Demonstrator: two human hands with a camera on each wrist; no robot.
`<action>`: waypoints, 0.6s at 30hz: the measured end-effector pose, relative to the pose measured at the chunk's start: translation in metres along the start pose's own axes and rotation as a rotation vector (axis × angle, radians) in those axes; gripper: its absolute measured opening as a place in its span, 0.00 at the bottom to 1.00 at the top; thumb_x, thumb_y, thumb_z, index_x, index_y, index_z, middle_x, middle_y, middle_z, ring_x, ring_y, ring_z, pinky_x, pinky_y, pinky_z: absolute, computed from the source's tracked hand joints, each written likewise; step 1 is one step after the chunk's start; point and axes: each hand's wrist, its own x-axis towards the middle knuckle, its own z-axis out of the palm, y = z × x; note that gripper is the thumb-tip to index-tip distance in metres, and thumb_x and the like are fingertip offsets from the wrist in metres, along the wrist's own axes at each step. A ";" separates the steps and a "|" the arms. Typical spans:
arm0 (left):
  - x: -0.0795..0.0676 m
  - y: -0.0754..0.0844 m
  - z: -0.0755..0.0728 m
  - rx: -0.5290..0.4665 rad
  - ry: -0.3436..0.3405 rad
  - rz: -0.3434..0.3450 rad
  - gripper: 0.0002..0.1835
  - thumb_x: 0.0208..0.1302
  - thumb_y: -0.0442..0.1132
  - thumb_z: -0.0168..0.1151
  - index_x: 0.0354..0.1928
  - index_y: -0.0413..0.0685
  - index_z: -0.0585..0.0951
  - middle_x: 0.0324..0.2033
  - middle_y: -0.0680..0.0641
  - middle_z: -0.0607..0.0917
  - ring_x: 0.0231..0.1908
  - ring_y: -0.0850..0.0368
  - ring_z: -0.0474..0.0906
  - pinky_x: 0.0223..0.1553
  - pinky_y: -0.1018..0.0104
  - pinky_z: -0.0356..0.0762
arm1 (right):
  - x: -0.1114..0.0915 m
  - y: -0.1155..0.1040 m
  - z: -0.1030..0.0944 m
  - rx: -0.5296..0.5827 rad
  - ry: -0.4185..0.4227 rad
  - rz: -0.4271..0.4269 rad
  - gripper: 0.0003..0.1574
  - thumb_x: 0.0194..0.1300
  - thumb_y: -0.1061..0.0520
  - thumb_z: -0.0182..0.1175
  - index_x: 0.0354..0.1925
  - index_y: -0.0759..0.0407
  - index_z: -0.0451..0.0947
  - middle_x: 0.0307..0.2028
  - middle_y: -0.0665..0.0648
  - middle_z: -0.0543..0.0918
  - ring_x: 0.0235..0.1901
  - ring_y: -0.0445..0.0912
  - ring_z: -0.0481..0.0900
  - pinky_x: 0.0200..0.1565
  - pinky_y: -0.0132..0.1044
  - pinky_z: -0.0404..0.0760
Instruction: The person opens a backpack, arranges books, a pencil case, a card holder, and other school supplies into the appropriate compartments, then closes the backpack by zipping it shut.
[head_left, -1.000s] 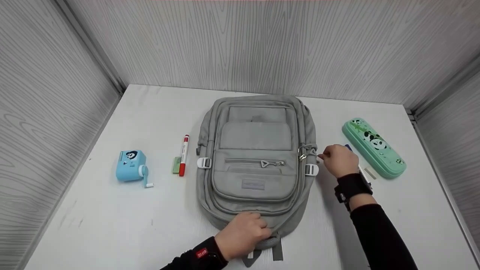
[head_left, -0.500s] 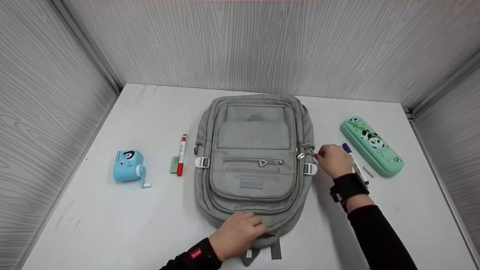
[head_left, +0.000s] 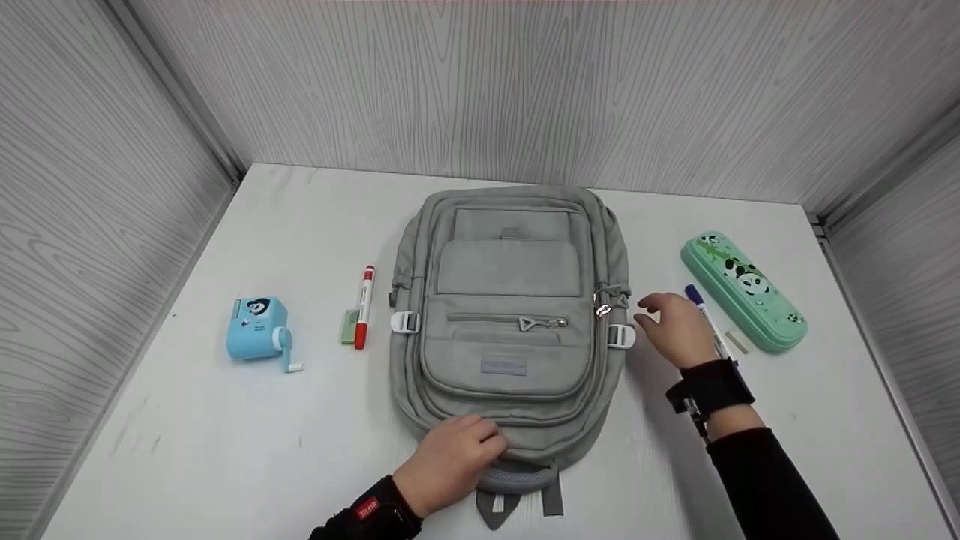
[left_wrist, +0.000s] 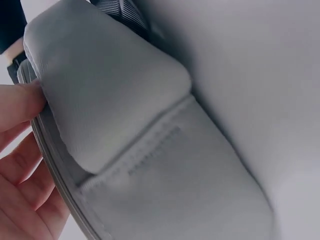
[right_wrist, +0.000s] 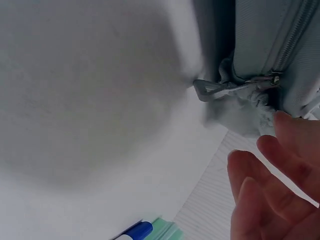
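Observation:
A grey backpack [head_left: 510,270] lies on the white table, front pockets up, its top handle [head_left: 517,478] toward me. My left hand [head_left: 454,461] holds the bag's near edge, left of the handle. In the left wrist view its thumb [left_wrist: 22,102] lies on the grey fabric while the other fingers curl past the rim. My right hand [head_left: 675,326] is just right of the bag, thumb and fingers apart, gripping nothing. Close to its fingertips, a zipper pull [right_wrist: 207,90] hangs from the bag's side in the right wrist view.
Right of the bag lie a green panda pencil case [head_left: 745,289], a blue-capped marker [head_left: 697,296] and a small beige strip [head_left: 738,342]. On the left are a red-and-white marker [head_left: 364,307], a green eraser [head_left: 349,327] and a blue crank pencil sharpener [head_left: 257,328]. Grey panels enclose the table.
My right hand has let go of the zipper pull at the bag's right side and drawn slightly back. The left hand has slid left along the near edge, away from the handle.

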 end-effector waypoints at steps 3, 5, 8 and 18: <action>-0.004 -0.003 -0.001 -0.025 0.001 -0.019 0.07 0.56 0.35 0.70 0.29 0.53 0.79 0.29 0.56 0.79 0.30 0.64 0.75 0.30 0.72 0.73 | -0.003 -0.007 -0.003 0.012 0.053 -0.034 0.14 0.64 0.61 0.63 0.45 0.68 0.83 0.40 0.70 0.86 0.39 0.63 0.83 0.41 0.57 0.79; -0.006 -0.004 -0.001 -0.026 0.005 -0.028 0.08 0.55 0.35 0.71 0.29 0.52 0.79 0.30 0.55 0.79 0.31 0.63 0.75 0.31 0.71 0.73 | -0.004 -0.015 -0.005 0.013 0.076 -0.065 0.13 0.64 0.60 0.64 0.45 0.67 0.83 0.39 0.68 0.86 0.36 0.61 0.83 0.38 0.56 0.79; -0.008 -0.007 -0.001 -0.014 0.019 -0.034 0.08 0.52 0.35 0.72 0.30 0.52 0.80 0.32 0.54 0.80 0.32 0.61 0.75 0.32 0.69 0.74 | -0.005 -0.027 -0.007 0.008 0.082 -0.108 0.13 0.63 0.60 0.65 0.45 0.64 0.83 0.38 0.65 0.86 0.31 0.57 0.83 0.34 0.53 0.79; -0.017 -0.015 -0.004 0.063 0.019 -0.070 0.16 0.40 0.42 0.78 0.30 0.52 0.79 0.43 0.49 0.81 0.44 0.55 0.77 0.43 0.61 0.76 | 0.000 -0.036 -0.006 -0.061 0.017 -0.148 0.16 0.61 0.58 0.66 0.49 0.59 0.83 0.37 0.64 0.82 0.31 0.59 0.82 0.29 0.53 0.76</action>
